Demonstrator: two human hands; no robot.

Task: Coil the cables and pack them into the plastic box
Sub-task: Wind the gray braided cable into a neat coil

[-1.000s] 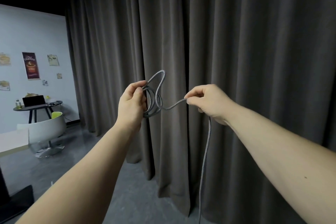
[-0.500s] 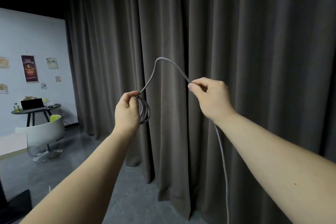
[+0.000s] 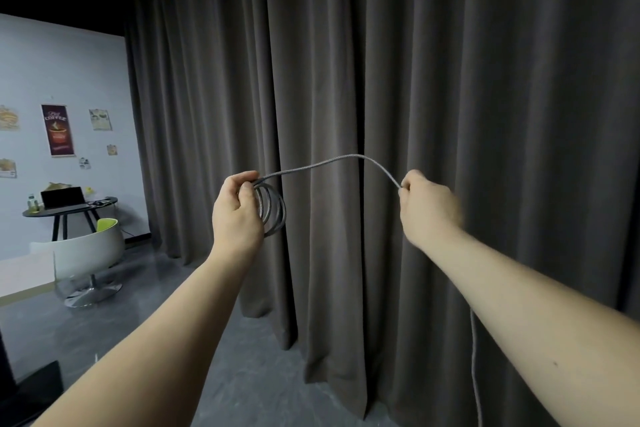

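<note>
A dark grey curtain is hung in heavy folds across most of the view, down to a grey floor. At the far left, a pale wall is seen with a coffee poster and several smaller pictures pinned around it. In front of that wall, a small round dark table is set with a laptop on top, and a white swivel chair with a green cushion is placed just before it.
</note>
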